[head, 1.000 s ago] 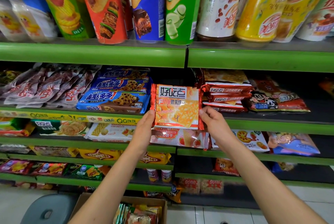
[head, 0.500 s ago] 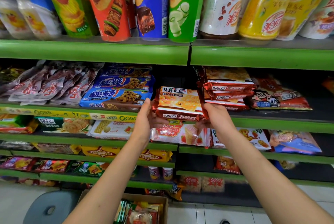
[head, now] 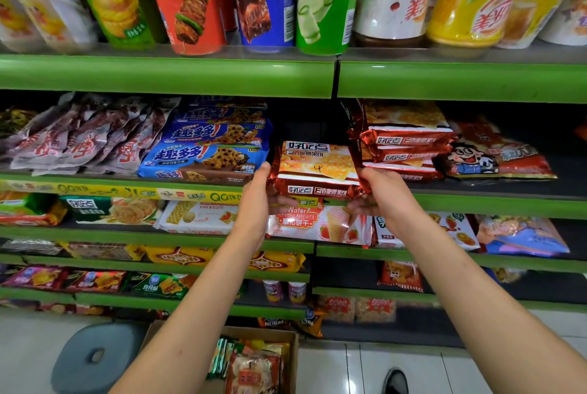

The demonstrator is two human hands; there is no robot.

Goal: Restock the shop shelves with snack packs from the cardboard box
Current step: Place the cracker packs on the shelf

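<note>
My left hand (head: 255, 203) and right hand (head: 384, 196) pinch the ends of a red cracker pack (head: 316, 171), thumbs below. It lies flat at the shelf (head: 476, 204) edge, between blue cookie packs (head: 203, 161) and a matching stack (head: 403, 146). The box (head: 286, 338) sits on the floor below.

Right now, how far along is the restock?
Done: matching red biscuit packs already sit stacked on the shelf. In hand: both hands, left hand and right hand, hold one red biscuit pack at the shelf's front edge, not released. Left: the cardboard box below still holds packs.
</note>
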